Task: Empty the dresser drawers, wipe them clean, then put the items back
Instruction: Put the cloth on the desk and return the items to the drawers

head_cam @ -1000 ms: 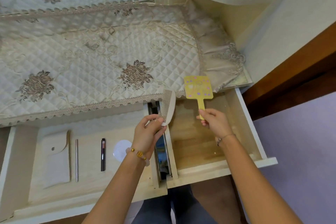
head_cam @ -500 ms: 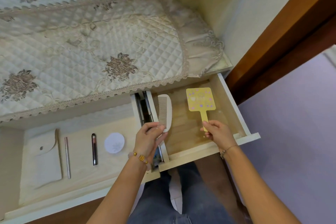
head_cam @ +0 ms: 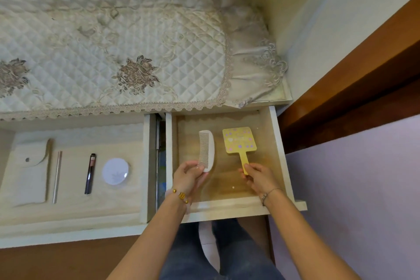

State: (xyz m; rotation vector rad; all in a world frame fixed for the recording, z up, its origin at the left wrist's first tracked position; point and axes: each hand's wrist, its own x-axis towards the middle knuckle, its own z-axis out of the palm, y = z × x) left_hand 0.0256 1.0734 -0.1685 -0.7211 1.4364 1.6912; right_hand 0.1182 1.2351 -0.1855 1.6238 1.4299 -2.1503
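Occupying the left half of the right drawer (head_cam: 282, 154), the white comb (head_cam: 208, 149) points its teeth left. The left hand (head_cam: 187, 177) pinches its near end between thumb and curled fingers. Just right of it and apart from it is the yellow paddle-shaped mirror (head_cam: 237, 141), dotted pink and purple, with its handle toward the near side. The right hand (head_cam: 259, 178) pinches the handle tip with thumb and fingertips. Bare wood floor shows beyond both items up to the far wall. The left drawer (head_cam: 146, 166) holds a cream pouch (head_cam: 27, 173), a silver stick (head_cam: 57, 176), a dark pen (head_cam: 90, 174) and a round compact (head_cam: 116, 171), spaced apart.
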